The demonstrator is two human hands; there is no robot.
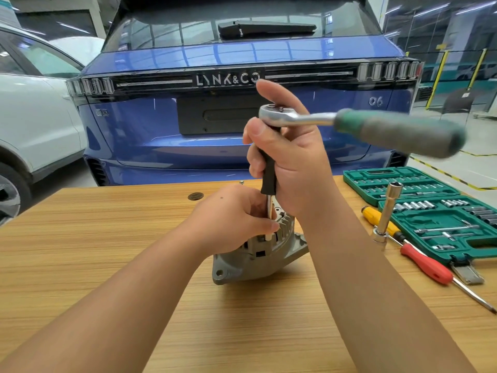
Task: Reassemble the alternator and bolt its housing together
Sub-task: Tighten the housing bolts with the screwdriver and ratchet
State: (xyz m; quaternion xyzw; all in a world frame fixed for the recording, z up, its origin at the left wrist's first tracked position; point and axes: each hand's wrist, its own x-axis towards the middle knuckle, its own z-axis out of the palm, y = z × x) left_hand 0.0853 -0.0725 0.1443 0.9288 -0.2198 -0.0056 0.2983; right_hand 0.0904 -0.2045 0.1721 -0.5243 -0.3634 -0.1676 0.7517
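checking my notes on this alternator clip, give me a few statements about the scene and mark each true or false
1. The right hand grips the black extension below the ratchet head. True.
2. The left hand lies flat on the table, away from the alternator. False: it holds the alternator at the lower end of the extension.
3. The green socket case lies open. True.
4. The red screwdriver sits left of the alternator. False: it lies to the right, beside the case.
5. The car behind the table is red. False: it is blue.
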